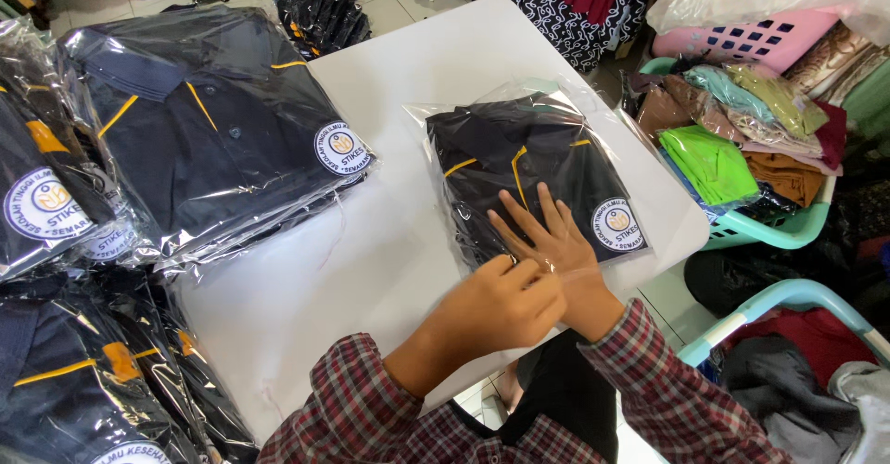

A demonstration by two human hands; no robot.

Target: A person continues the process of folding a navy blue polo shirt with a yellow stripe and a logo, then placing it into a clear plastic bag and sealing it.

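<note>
Bright, even light; glare on plastic wrap (232,232); edges slightly bent

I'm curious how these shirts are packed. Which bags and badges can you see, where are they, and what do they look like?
Bagged shirt: table middle, clear flat plastic over a dark folded shirt with yellow piping, under both hands.
Its badge: round, white with a yellow centre, lower right corner.
Left stack: the same bagged dark shirts, piled.
Stack badge: round, white, at the top shirt's right edge.
</note>
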